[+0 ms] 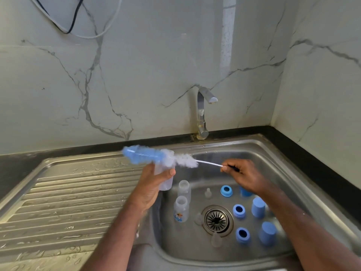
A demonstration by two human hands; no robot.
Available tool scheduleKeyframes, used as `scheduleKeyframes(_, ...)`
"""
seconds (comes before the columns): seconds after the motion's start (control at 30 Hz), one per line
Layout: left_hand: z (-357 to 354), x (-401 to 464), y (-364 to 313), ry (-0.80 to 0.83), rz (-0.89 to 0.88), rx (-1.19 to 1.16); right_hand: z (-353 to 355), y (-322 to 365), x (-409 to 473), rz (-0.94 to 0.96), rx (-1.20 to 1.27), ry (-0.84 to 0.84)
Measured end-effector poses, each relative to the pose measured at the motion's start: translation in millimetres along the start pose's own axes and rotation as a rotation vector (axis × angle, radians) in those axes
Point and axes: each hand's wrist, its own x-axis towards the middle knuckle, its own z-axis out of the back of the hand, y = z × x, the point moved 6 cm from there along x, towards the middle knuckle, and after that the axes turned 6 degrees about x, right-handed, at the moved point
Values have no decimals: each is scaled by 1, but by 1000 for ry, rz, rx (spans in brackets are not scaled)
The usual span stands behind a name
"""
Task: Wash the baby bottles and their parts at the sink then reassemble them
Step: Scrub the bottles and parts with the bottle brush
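My left hand (154, 182) grips a clear baby bottle (166, 181) above the sink's left edge. A blue and white bottle brush (156, 156) lies across the bottle's mouth, its bristles foamy. My right hand (242, 174) pinches the brush's thin handle over the basin. Two more clear bottles (182, 204) stand upright in the sink (273, 153). Three blue screw rings (238, 211), blue caps (258, 207) and clear teats (208, 193) sit around the drain (217, 220).
A chrome tap (203, 112) stands at the back of the sink, and no water runs from it. A wet ribbed draining board (68, 202) stretches to the left. Marble walls close the back and right side. Cables (72, 20) hang at top left.
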Motion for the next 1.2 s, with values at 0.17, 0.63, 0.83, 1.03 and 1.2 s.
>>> scheduleKeyframes(0.17, -5, -1, -4, 48, -5, -37, -11, 12, 0, 25, -3, 42)
scheduleKeyframes(0.63, -2, -4, 9, 59, 93, -151, -17, 10, 1, 6, 33, 87)
scheduleKeyframes(0.83, 0, -7, 6, 60, 78, 250, 23, -23, -9, -152, 119, -78)
scheduleKeyframes(1.03, -9, -3, 19, 166, 46, 810, 19, -28, -7, -236, 67, -49)
scheduleKeyframes(1.2, -11, -6, 32, 196, 79, 717, 13, -32, -7, -282, 52, 0)
